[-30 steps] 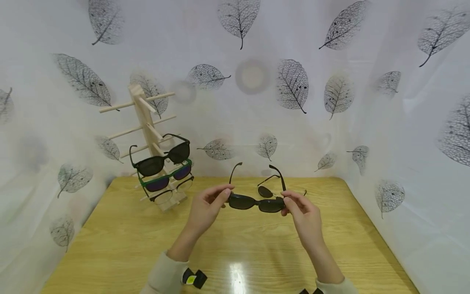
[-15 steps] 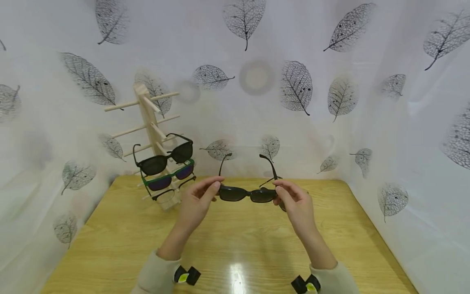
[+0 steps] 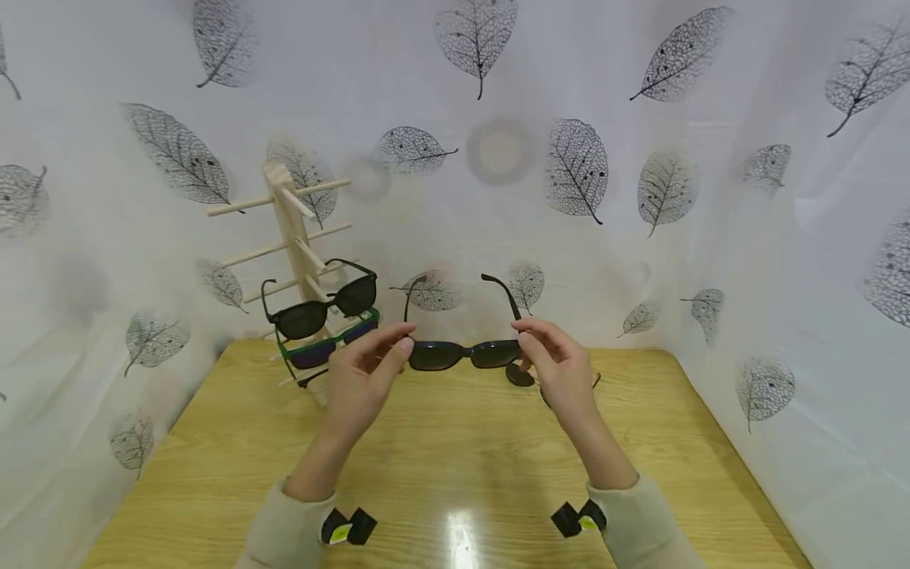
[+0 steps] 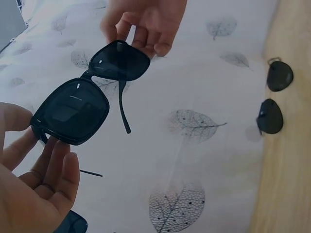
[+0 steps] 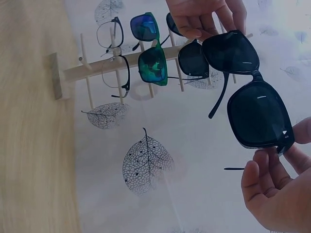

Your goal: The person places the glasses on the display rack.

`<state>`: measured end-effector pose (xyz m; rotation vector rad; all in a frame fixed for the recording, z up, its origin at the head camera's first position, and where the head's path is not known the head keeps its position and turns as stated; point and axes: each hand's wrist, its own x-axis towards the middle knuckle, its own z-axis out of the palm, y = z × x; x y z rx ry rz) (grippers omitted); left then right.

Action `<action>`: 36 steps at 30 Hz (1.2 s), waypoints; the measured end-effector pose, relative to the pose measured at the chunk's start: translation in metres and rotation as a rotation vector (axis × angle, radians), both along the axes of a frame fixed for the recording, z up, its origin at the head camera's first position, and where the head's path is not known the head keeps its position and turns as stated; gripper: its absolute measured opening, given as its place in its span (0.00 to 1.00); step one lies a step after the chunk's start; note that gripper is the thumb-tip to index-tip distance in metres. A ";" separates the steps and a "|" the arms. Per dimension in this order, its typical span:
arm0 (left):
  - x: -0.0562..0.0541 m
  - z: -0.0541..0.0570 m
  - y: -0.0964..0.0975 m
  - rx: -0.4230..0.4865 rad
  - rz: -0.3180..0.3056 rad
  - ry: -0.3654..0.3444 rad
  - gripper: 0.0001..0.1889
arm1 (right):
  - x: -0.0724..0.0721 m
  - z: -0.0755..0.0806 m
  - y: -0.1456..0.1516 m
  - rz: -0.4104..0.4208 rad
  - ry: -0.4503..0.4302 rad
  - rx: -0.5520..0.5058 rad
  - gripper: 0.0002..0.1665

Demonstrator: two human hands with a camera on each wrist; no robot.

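Note:
Black sunglasses (image 3: 436, 356) are held up above the table, lenses toward the head camera and temples unfolded, pointing away. My left hand (image 3: 361, 387) pinches their left hinge corner between thumb and fingers. At the opposite hinge, my right hand (image 3: 564, 378) pinches the frame the same way. Both wrist views show the dark lenses, with the left hand (image 4: 36, 179) and right hand (image 5: 279, 187) gripping the outer corners. Behind the right hand, a second pair of sunglasses (image 3: 520, 374) with rounded dark lenses lies on the table, partly covered by that hand.
Left of the hands stands a wooden glasses rack (image 3: 293, 229) with bare upper pegs. It bears black sunglasses (image 3: 302, 321), green-framed sunglasses (image 3: 313, 355) and clear glasses (image 5: 116, 73) lowest. A leaf-print curtain (image 3: 455, 229) encloses the wooden table (image 3: 455, 450) behind and at both sides.
Both hands have moved left and upward with the black sunglasses, toward the rack. The left hand now covers part of the rack's lower end. The view has shifted slightly.

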<state>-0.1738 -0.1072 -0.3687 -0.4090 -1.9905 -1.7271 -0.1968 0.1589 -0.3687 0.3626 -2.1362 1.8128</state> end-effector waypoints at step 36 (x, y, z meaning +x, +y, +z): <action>0.025 0.042 -0.034 0.009 0.188 0.189 0.14 | -0.030 0.048 -0.054 0.203 0.169 0.023 0.17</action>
